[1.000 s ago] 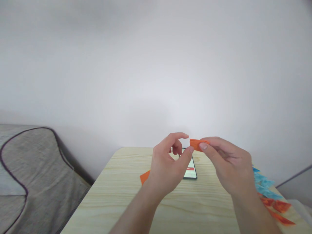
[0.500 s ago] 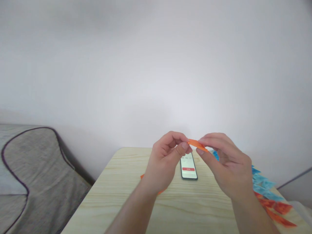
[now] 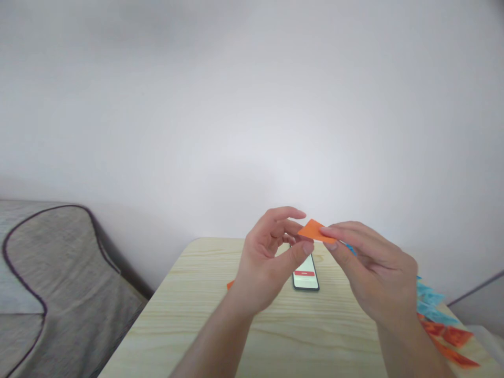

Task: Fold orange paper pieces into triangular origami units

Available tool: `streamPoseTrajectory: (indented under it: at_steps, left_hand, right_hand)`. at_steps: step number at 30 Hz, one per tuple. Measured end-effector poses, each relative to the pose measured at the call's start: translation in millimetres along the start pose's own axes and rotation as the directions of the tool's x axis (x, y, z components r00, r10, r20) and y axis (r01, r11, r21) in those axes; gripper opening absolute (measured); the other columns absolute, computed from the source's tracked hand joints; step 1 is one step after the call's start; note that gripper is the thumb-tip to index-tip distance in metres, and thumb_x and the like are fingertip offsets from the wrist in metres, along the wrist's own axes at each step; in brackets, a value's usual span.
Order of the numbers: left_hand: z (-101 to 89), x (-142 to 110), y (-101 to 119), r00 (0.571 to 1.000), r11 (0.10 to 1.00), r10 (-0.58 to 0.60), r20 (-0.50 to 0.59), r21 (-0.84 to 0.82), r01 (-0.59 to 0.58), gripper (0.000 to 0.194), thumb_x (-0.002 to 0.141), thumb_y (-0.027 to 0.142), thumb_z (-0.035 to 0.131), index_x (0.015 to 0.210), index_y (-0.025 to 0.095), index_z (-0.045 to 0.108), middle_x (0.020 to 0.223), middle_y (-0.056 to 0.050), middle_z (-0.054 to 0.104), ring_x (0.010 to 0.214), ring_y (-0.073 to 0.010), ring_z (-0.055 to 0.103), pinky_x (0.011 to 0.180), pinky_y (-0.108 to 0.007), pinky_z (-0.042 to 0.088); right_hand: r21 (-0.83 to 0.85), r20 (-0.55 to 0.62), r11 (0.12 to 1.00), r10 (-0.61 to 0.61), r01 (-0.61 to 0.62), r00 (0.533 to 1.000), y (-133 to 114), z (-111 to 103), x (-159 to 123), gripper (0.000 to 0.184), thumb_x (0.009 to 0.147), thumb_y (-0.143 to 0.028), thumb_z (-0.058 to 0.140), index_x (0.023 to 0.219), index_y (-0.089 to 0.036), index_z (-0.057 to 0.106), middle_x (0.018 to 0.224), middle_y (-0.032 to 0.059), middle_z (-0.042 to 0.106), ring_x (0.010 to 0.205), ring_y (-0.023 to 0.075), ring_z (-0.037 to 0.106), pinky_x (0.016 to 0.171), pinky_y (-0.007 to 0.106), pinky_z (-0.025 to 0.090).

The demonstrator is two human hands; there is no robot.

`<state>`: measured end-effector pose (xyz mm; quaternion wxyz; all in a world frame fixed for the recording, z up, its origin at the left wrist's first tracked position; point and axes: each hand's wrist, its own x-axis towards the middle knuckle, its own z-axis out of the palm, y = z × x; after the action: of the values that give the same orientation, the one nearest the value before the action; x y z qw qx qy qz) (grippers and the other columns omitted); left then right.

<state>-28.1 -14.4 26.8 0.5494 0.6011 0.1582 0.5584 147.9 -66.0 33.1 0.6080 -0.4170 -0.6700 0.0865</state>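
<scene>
A small folded orange paper (image 3: 314, 231) is held above the table, pinched between the thumb and fingers of my right hand (image 3: 374, 273). My left hand (image 3: 271, 260) is just left of it, fingers curled and parted, with its fingertips and thumb touching the paper's left edge. Below the hands a phone (image 3: 306, 273) lies face up on the light wooden table (image 3: 275, 336), its screen lit with a red button.
A sheet of orange paper (image 3: 230, 284) peeks out behind my left wrist. Several folded blue pieces (image 3: 429, 302) and orange pieces (image 3: 449, 341) lie along the table's right edge. A grey upholstered seat (image 3: 59, 278) stands at the left. A white wall is behind.
The orange paper has turned from edge-on to showing its flat face. My left hand has loosened from a pinch to parted fingers at the paper's edge.
</scene>
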Motion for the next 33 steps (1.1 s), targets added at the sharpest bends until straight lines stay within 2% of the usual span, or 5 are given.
streamPoseTrajectory:
  at_steps: [3,6,11,22,33]
  left_hand:
    - [-2.0,-3.2,0.5,0.993,0.986,0.099,-0.058,0.142,-0.09,0.021,0.086,0.025,0.081,0.105,0.024,0.073,0.1,-0.005,0.075,0.089,-0.0172,0.067,0.086,-0.033,0.054]
    - [-4.2,-3.4,0.8,0.992,0.979,0.113,-0.055,0.177,-0.102,0.007,0.089,0.025,0.078,0.094,0.022,0.075,0.095,-0.005,0.074,0.089,-0.0182,0.066,0.086,-0.034,0.054]
    - [-6.0,-3.0,1.2,0.991,0.979,0.124,-0.047,0.168,-0.115,0.008,0.088,0.022,0.079,0.096,0.022,0.075,0.095,-0.004,0.075,0.091,-0.0167,0.066,0.087,-0.031,0.054]
    - [-5.3,-7.3,3.0,0.992,0.978,0.119,-0.038,0.179,-0.11,0.007,0.092,0.025,0.076,0.094,0.019,0.073,0.09,-0.005,0.074,0.087,-0.0176,0.067,0.083,-0.032,0.054]
    - [0.2,-8.1,-5.1,0.98,0.959,0.18,-0.084,0.237,-0.156,0.007,0.091,0.022,0.076,0.095,0.02,0.071,0.091,-0.003,0.073,0.088,-0.0164,0.069,0.084,-0.031,0.054]
  right_hand:
    - [-0.077,-0.022,0.994,-0.082,0.08,0.996,-1.1,0.5,-0.1,0.035,0.089,-0.011,0.074,0.112,-0.035,0.08,0.109,0.0035,0.077,0.094,0.0221,0.071,0.079,0.037,0.059]
    - [-0.012,0.0,0.999,-0.051,0.051,0.999,-1.1,-0.1,0.0,0.035,0.088,-0.011,0.075,0.112,-0.036,0.08,0.109,0.0038,0.077,0.096,0.0234,0.072,0.081,0.039,0.06]
    - [0.185,-0.006,0.979,0.089,-0.086,0.996,0.3,-2.2,0.5,0.022,0.089,-0.016,0.077,0.104,-0.032,0.081,0.106,0.0039,0.078,0.096,0.0227,0.073,0.084,0.039,0.062]
    - [0.298,0.0,0.913,0.293,-0.28,0.956,-1.0,1.6,-2.2,0.003,0.087,-0.026,0.081,0.089,-0.026,0.08,0.096,0.0048,0.08,0.089,0.0205,0.073,0.076,0.032,0.062]
    - [0.39,-0.009,0.841,0.411,-0.375,0.912,2.5,1.5,-2.7,0.017,0.081,-0.028,0.087,0.084,-0.023,0.071,0.094,0.0043,0.079,0.08,0.0186,0.073,0.07,0.031,0.061]
